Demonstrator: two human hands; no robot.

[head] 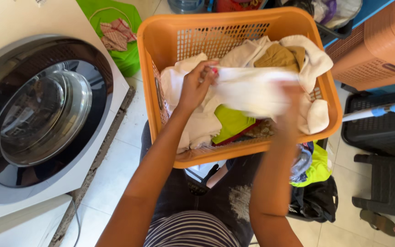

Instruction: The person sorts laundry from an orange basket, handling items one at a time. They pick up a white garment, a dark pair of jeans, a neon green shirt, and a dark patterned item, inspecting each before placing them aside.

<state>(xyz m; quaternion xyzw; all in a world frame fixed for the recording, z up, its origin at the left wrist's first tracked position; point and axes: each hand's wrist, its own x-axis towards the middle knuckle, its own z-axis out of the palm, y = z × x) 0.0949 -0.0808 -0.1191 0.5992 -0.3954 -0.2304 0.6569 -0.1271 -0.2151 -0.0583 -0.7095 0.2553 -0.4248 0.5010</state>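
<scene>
White cloth (248, 89) stretched between both grips above orange basket (170, 41): left hand (196, 87) pinched shut on one end; right hand (291, 110), blurred, clasping the other.

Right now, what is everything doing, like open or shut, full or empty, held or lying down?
Washing machine door: shut.
Orange laundry basket: full of clothes.
White cloth: held up, stretched between both hands.
Left hand: gripping the cloth.
Right hand: blurred, on the cloth.
Green bag: lying on the floor.

Single head view, looking steeply down, close over orange basket (170, 34)
</scene>
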